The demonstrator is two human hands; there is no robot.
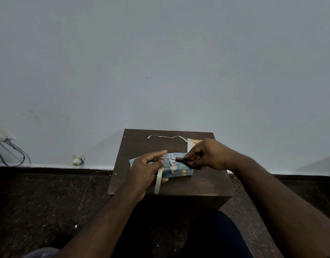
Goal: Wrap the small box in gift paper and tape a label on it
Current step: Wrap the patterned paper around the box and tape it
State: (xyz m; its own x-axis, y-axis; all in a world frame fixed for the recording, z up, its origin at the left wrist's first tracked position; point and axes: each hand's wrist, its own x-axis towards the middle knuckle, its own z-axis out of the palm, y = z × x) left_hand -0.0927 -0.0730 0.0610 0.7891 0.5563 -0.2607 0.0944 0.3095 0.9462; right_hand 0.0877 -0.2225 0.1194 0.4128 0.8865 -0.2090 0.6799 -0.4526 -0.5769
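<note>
A small box wrapped in blue patterned gift paper (179, 169) lies on a small dark wooden table (197, 185). My left hand (147, 170) hovers over the box's left end and pinches a pale strip of tape (159, 180) that hangs down toward the table's front. My right hand (209, 155) grips dark-handled scissors (186, 162), whose blades point left at the strip near my left fingertips. Whether the blades are touching the strip is hard to tell.
A thin white paper strip (166, 137) curls along the table's back edge. A spare piece of patterned paper (193, 143) lies at the back right, partly behind my right hand. Dark stone floor surrounds the table; a small white object (77, 160) and cables (9, 153) sit by the wall at left.
</note>
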